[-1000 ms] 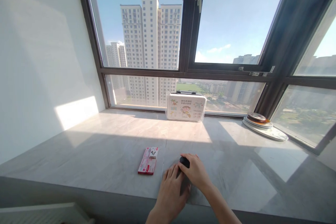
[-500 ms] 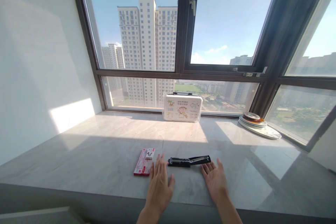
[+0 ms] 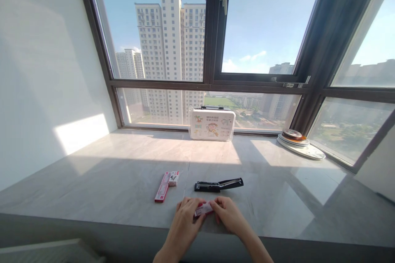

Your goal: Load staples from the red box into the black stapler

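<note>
Between my two hands is a small red and white box [image 3: 203, 209], just above the near part of the sill. My left hand [image 3: 187, 215] grips its left end, fingers over the top and thumb below. At the right end, the fingers of my right hand [image 3: 226, 211] pinch it. Beyond them lies a black stapler [image 3: 216, 185], swung open with its metal channel showing. To the left, a long red and white box [image 3: 162, 187] lies against a small white box [image 3: 173, 178] with a dark staple picture on it.
A white cartoon-printed carry case [image 3: 212, 125] stands against the window. Stacked plates [image 3: 298, 144] sit in the right corner. The marble sill [image 3: 108, 197] ends at a front edge below my hands, and a white wall [image 3: 46, 70] bounds the left.
My left hand has picked up one red and white box from the group and brought it right and nearer. My right hand has left the stapler's side and closed on the box.
</note>
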Demonstrator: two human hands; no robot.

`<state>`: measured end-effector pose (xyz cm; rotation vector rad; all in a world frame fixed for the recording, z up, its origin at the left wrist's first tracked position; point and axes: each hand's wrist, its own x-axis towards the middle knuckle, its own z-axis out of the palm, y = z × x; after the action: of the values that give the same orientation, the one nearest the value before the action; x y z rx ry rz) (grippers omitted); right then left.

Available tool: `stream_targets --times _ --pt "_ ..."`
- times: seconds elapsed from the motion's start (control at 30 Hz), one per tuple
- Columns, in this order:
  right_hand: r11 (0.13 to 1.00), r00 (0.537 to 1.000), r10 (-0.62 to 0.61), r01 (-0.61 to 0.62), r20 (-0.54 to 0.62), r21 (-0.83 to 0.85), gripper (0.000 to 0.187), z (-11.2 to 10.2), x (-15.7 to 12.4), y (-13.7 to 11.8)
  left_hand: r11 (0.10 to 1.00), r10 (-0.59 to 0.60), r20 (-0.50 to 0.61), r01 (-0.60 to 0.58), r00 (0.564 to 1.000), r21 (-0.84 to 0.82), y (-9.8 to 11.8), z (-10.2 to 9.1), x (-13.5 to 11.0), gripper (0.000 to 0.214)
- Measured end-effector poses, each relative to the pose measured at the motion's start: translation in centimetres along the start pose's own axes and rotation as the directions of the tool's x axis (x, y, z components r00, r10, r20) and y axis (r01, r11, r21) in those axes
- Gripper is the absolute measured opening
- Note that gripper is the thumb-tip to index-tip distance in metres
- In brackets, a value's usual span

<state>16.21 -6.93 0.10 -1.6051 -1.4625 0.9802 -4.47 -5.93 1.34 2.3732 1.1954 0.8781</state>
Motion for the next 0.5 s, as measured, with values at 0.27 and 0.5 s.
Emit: stream_targets --times 0.27,0.5 --pt "0.995 0.996 0.089 -0.09 -0.03 -0.042 0.037 -4.0 1.3 2.4 0.985 -0.001 0.043 0.008 0.999 -0.172 -1.8 -0.1 3.4 0.035" --pt "0.864 0.974 -0.188 0.105 -0.122 -0.492 0.021 -4.8 0.4 -2.1 0.982 -0.001 0.05 0.011 0.999 -0.191 -2.5 0.1 3.2 0.041"
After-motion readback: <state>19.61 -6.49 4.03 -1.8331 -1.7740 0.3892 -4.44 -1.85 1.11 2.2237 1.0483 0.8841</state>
